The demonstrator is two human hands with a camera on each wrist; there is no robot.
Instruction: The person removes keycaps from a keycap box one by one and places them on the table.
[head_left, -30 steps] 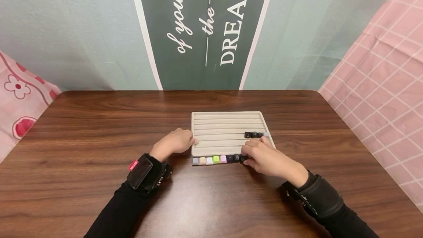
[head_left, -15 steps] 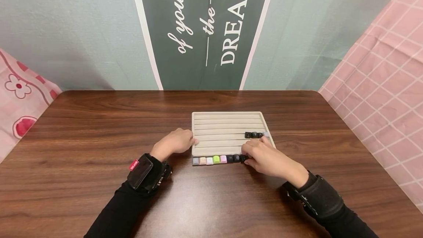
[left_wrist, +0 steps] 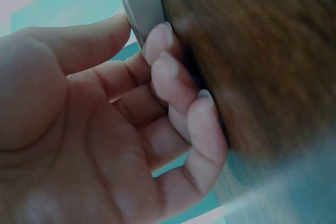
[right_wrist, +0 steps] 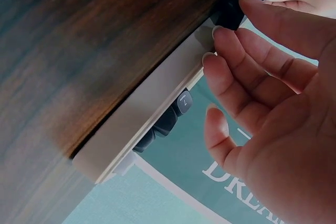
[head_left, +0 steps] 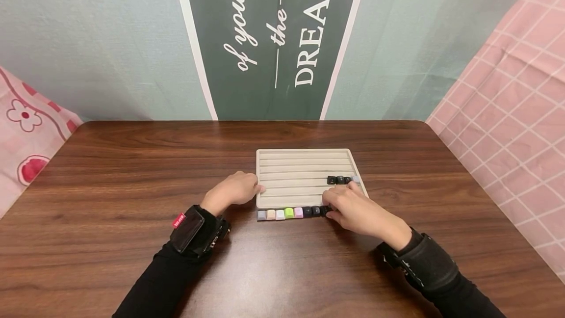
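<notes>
A cream ridged tray (head_left: 287, 183) lies on the table, its side showing in the left wrist view. My left hand (head_left: 233, 188) grips its left edge, thumb on the rim and fingers curled by the side. Along the tray's front edge runs a row of keycaps: grey (head_left: 262, 215), peach, white, lime green (head_left: 289, 213), pink (head_left: 298, 212) and several black ones. At the row's right end my right hand (head_left: 356, 210) pinches a black keycap (right_wrist: 229, 15) between thumb and fingers; the hand partly hides it. Behind that hand, several keycaps (head_left: 340, 180), black and pale grey, sit in a tray groove.
The brown wooden table (head_left: 132, 175) extends around the tray on all sides. A grey-green curtain (head_left: 110, 38) with a dark lettered panel hangs at its far edge. Pink cloth (head_left: 521, 87) hangs on the right, and patterned cloth (head_left: 26, 136) on the left.
</notes>
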